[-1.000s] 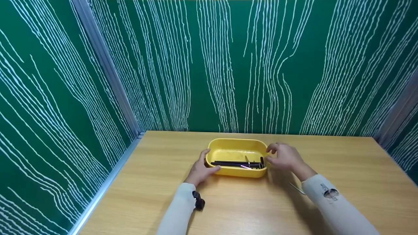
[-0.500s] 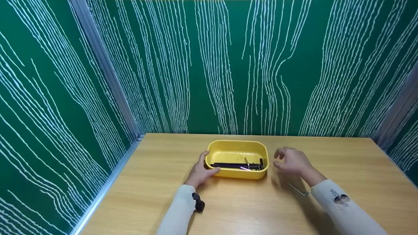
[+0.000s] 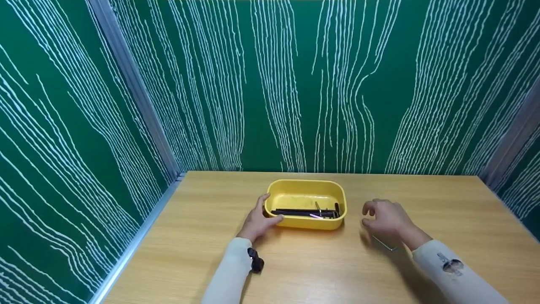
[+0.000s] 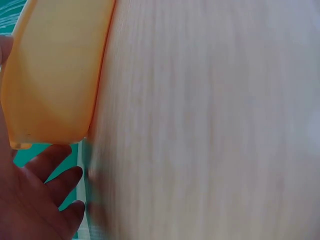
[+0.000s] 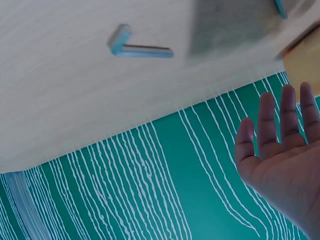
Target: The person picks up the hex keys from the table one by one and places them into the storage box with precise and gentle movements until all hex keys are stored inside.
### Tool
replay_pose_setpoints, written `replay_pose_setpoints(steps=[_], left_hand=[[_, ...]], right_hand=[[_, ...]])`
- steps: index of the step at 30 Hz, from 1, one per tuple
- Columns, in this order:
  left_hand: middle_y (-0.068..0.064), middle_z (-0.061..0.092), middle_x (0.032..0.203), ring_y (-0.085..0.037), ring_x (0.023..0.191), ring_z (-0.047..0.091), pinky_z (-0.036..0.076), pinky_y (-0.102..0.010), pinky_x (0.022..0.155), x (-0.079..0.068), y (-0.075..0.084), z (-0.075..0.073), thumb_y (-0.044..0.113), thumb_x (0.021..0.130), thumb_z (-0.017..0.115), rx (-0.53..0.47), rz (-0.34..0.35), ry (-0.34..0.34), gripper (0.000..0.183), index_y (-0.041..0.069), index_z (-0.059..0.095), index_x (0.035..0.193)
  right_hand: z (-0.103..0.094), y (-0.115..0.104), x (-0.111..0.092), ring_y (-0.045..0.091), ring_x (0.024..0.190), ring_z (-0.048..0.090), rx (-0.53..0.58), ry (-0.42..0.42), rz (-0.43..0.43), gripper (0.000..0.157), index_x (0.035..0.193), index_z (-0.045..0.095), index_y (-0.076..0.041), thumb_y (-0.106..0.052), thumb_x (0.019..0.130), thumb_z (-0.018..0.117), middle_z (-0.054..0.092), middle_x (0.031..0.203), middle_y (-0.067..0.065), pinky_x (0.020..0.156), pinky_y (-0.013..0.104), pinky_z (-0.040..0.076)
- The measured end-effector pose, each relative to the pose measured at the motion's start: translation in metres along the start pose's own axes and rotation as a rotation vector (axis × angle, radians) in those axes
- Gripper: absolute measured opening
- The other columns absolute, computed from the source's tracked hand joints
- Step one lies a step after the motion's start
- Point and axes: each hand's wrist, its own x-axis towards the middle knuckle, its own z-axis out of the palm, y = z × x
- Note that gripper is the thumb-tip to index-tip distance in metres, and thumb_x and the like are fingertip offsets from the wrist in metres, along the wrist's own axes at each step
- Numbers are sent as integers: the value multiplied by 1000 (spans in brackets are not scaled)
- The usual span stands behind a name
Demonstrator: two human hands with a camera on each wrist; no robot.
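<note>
My left hand (image 3: pixel 258 221) grips the left end of a yellow plastic bin (image 3: pixel 308 223), its thumb on the front rim and its fingers around the end wall. The bin (image 4: pixel 57 70) fills the upper left of the left wrist view. Inside lie black rods (image 3: pixel 295 212) and some small metal pieces, too small to tell. To the right of the bin, my right hand (image 3: pixel 388 220) hovers with loosely bent fingers and holds nothing. Partly below it lies a silver hex key (image 3: pixel 384 244) on the table. The right wrist view has an L-shaped hex key (image 5: pixel 140 49) on the tabletop.
The wooden table (image 3: pixel 202 202) ends at a green wall (image 3: pixel 270 105) with white wavy lines. Metal posts (image 3: pixel 135 84) stand at the corners. In the right wrist view, another thin metal piece (image 5: pixel 281 7) shows at the top edge.
My right hand has drawn back from the bin's right end, moving right and a little nearer to me, over the hex key. The left hand stays on the bin.
</note>
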Motion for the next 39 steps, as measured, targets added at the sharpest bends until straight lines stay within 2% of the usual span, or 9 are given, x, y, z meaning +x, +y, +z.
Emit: replay_pose_setpoints(steps=[5,14,19,24,33,39], left_hand=[[0,36,137,-18,121,37,27,-44,102,1,3,-1,67,52,67,-11,-4,1,91,49,21,129],[-1,41,133,-17,117,41,30,-40,100,0,3,1,64,54,68,-10,12,1,90,47,22,130],[-2,39,135,-19,119,39,28,-43,101,-1,2,3,60,57,69,-16,-5,2,89,45,22,131],[-2,37,136,-19,120,38,27,-44,101,0,1,3,63,55,69,-23,-9,5,91,46,21,131],[-1,38,136,-17,120,38,28,-42,101,2,2,3,67,53,67,-10,8,-7,92,47,21,130],[-2,39,135,-18,118,39,28,-44,101,0,1,2,63,54,68,-14,-10,8,89,49,22,129]], right_hand=[[5,6,-6,16,61,45,6,-33,25,14,74,57,-24,-37,72,63,52,69,-3,52,29,34],[9,14,-16,10,48,42,-41,-36,-7,14,66,53,-25,-34,72,61,47,54,-9,43,27,30],[10,14,-22,11,47,42,-42,-66,15,14,65,53,-25,-33,70,64,48,52,-9,44,27,30],[13,18,-25,10,50,43,-69,-93,23,14,64,53,-27,-33,66,66,48,54,-11,48,27,29],[17,25,-28,9,57,42,-134,-107,11,15,61,53,-29,-33,63,67,48,57,-13,59,38,31],[19,22,-25,10,52,44,-97,-150,51,13,59,57,-25,-30,60,68,50,54,-11,54,31,30]])
